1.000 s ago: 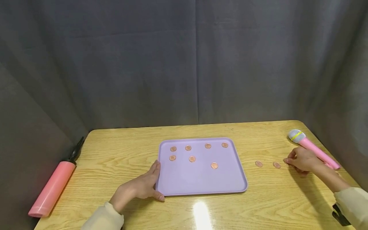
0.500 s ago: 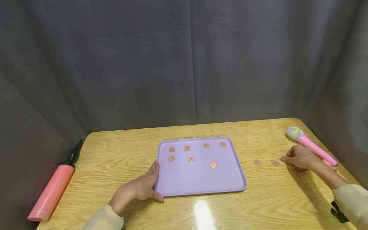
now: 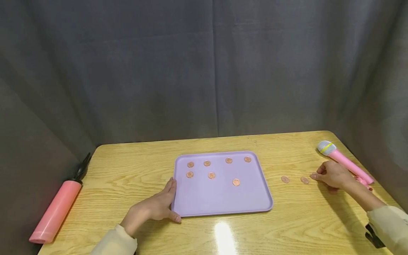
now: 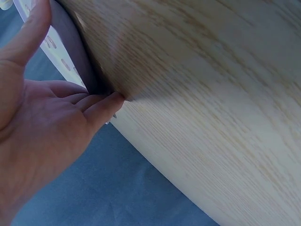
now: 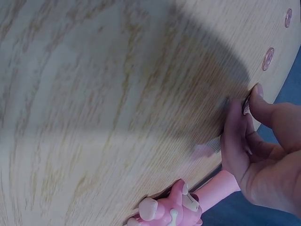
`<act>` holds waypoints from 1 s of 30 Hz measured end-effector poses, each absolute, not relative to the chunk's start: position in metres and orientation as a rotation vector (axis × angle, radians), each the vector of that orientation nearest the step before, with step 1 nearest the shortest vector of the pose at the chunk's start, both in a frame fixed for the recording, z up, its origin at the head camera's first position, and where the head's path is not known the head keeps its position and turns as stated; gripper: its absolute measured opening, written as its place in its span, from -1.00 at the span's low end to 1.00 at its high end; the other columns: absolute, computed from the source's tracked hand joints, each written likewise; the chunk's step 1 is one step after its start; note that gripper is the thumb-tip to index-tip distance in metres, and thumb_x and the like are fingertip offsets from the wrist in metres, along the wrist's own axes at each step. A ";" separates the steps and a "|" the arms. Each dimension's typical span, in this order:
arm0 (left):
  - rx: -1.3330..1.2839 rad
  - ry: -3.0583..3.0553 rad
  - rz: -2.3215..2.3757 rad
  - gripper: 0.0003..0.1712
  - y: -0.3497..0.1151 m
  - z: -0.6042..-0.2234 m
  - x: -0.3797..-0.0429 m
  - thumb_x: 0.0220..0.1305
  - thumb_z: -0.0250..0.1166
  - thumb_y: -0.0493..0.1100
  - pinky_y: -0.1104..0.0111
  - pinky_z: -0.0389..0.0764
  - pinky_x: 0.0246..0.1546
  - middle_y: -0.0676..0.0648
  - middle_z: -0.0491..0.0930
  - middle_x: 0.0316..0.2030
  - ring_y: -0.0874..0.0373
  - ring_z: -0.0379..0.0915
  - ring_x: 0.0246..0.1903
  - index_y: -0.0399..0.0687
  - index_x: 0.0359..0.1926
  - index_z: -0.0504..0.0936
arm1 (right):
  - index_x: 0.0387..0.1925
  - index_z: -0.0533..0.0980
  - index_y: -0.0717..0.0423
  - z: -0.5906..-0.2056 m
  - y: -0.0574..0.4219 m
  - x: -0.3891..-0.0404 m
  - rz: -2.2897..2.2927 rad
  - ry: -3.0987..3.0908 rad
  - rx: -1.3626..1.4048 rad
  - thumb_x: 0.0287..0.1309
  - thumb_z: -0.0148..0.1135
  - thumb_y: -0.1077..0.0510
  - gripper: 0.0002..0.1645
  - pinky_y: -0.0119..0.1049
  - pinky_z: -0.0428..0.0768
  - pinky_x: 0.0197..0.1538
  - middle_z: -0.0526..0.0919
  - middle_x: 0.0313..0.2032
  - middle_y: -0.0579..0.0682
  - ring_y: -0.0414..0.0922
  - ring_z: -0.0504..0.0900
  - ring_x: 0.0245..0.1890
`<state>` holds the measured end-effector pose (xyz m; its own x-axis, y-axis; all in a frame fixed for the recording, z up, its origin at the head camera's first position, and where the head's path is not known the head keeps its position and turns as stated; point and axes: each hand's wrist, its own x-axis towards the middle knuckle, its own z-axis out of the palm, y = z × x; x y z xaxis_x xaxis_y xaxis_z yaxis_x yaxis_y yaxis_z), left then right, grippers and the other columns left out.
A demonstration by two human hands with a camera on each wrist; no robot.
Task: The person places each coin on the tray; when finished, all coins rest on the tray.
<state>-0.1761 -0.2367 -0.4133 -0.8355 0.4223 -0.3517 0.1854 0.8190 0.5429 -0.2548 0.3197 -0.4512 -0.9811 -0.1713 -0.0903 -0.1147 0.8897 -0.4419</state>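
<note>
My left hand [image 3: 154, 206] rests against the left side of a lilac tray [image 3: 223, 200], its thumb at the near left corner. Fairly straight fingers press along the tray's outer wall in the left wrist view. Several copper coins lie on the tray, one of them a coin [image 3: 236, 182] set apart at the right. At the right of the table, my right hand [image 3: 336, 175] pinches a coin [image 5: 246, 105] between thumb and forefinger, close over the wood. Two more coins, a nearer coin [image 3: 305, 180] and a farther coin [image 3: 285, 179], lie flat in a row left of its fingertips.
A pink toy microphone [image 3: 350, 165] with a grey head lies beyond the right hand. Next to it is a small pink toy figure [image 5: 171, 209], partly hidden by the arm in the head view. A pink hand pump [image 3: 57, 210] lies at the left edge. Dark curtains surround the table.
The head view has shifted slightly. Both hands keep nearly the same places, the left at the tray and the right by the coins. Coins on the tray have not moved.
</note>
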 end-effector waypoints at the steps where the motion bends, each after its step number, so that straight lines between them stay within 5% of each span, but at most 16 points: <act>1: 0.449 2.537 0.689 0.38 -0.237 -0.413 -0.176 -0.05 0.51 0.00 0.03 -0.10 0.43 -0.44 -0.38 0.46 -0.22 -0.36 0.47 -0.53 0.44 -0.27 | -0.44 0.50 0.33 -0.451 0.319 -0.255 -0.671 2.937 -0.233 0.18 0.33 0.10 -0.66 -0.25 0.50 -0.70 0.39 -0.80 -0.12 -0.17 0.48 -0.85; 11: 0.446 2.536 0.709 0.38 -0.236 -0.412 -0.176 -0.07 0.51 -0.01 0.03 -0.11 0.43 -0.45 -0.37 0.46 -0.23 -0.36 0.47 -0.54 0.44 -0.26 | -0.45 0.46 0.32 -0.451 0.319 -0.257 -0.658 2.956 -0.244 0.14 0.35 0.12 -0.67 -0.26 0.48 -0.74 0.43 -0.76 -0.10 -0.21 0.46 -0.86; 20: 0.452 2.538 0.704 0.39 -0.236 -0.413 -0.176 -0.06 0.51 0.00 0.04 -0.09 0.43 -0.45 -0.38 0.46 -0.23 -0.35 0.46 -0.53 0.44 -0.28 | -0.44 0.50 0.22 -0.452 0.318 -0.260 -0.541 3.085 -0.313 -0.01 0.46 0.10 -0.68 -0.28 0.32 -0.54 0.48 -0.58 -0.10 -0.17 0.37 -0.58; 30: 0.449 2.534 0.699 0.38 -0.236 -0.411 -0.176 -0.05 0.51 -0.01 0.04 -0.10 0.43 -0.45 -0.37 0.46 -0.22 -0.35 0.47 -0.53 0.44 -0.27 | -0.46 0.47 0.12 -0.453 0.316 -0.260 -0.595 3.106 -0.331 -0.07 0.47 0.14 -0.71 -0.30 0.29 -0.58 0.50 -0.60 -0.14 -0.19 0.37 -0.61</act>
